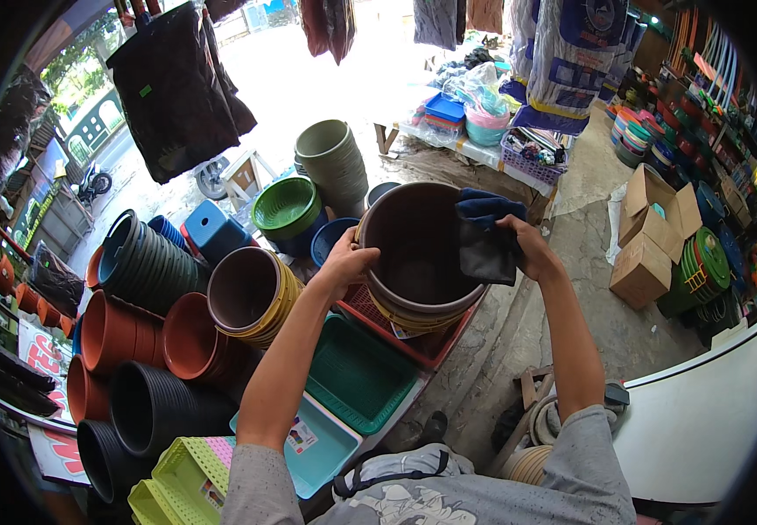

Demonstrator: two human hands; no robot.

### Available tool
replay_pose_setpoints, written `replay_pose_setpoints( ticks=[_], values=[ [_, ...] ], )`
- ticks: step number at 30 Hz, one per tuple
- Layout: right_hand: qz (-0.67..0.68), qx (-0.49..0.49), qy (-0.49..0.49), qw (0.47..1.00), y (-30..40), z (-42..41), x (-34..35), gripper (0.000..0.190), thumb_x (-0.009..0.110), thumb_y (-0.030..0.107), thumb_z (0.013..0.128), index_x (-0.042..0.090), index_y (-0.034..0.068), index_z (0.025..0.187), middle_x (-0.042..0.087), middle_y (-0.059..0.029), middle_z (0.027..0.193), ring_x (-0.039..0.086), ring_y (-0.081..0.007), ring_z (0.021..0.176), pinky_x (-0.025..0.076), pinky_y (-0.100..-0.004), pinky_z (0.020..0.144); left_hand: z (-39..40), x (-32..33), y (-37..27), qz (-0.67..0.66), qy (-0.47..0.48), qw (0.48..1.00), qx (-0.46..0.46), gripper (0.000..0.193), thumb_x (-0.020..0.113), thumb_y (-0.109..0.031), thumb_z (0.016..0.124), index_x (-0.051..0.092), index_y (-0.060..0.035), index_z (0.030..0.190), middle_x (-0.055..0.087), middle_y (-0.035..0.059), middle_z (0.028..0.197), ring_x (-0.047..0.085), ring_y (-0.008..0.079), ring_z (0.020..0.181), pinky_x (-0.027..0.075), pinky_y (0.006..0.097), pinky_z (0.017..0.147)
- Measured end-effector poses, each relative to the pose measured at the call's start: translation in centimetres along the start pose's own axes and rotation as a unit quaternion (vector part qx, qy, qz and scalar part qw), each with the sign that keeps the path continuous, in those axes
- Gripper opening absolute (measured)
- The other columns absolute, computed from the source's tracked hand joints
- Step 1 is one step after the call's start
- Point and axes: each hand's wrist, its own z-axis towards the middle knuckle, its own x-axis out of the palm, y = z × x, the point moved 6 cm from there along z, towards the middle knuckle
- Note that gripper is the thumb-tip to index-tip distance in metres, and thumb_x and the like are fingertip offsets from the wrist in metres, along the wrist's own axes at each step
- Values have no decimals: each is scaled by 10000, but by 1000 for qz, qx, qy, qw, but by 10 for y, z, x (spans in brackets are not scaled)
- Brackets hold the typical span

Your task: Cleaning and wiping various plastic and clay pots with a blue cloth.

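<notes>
Before me stands a stack of large plastic pots or buckets, its top one a dark brown pot (pixel 411 256) with yellowish rims showing beneath. My left hand (pixel 346 259) grips the left rim of this pot, thumb on the inner side. In my right hand (pixel 528 246) is a dark blue and black cloth (pixel 489 236), hanging at the right rim and partly over the opening. The stack rests in a red plastic basket (pixel 441 351), and its lower part is hidden.
Left are a second brown pot stack (pixel 244 289), terracotta pots (pixel 119 331) and black pots (pixel 155 407). Nearer me lie a green tray (pixel 359 374) and a turquoise tray (pixel 323 443). A cardboard box (pixel 641 269) stands right; a black plastic bag (pixel 175 92) hangs above left.
</notes>
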Motion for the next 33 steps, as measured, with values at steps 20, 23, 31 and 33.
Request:
replay_pose_setpoints(
  ticks=[20,23,31,33],
  values=[
    [-45,-48,78,995,-6,23,2,211,662,232,932,671,56,1049,705,-59,945,707,-173,829,604,-323,801,36,-24,27,-22,36,999,33,584,677,66,828,445,-51,1351,696,128,1093,709,196,954,576,298,780],
    [-53,44,1,998,-7,32,-9,264,664,338,926,676,87,1005,691,-52,905,701,-168,813,592,-321,777,22,-9,18,0,117,992,48,604,684,89,802,446,-52,1338,704,125,1072,712,191,931,579,306,773],
    [-389,-29,122,913,5,43,17,574,823,374,792,698,83,1270,746,-89,1124,722,-189,963,589,-331,892,2,-2,15,28,146,983,105,688,790,37,759,451,-29,1353,715,106,1045,692,164,943,549,315,885],
    [-378,-6,127,917,6,44,17,596,874,272,739,695,102,1282,747,-77,1109,716,-189,990,584,-337,932,4,-3,12,61,139,973,171,593,863,-202,838,527,-48,1302,735,95,967,719,167,850,578,324,740]
  ],
)
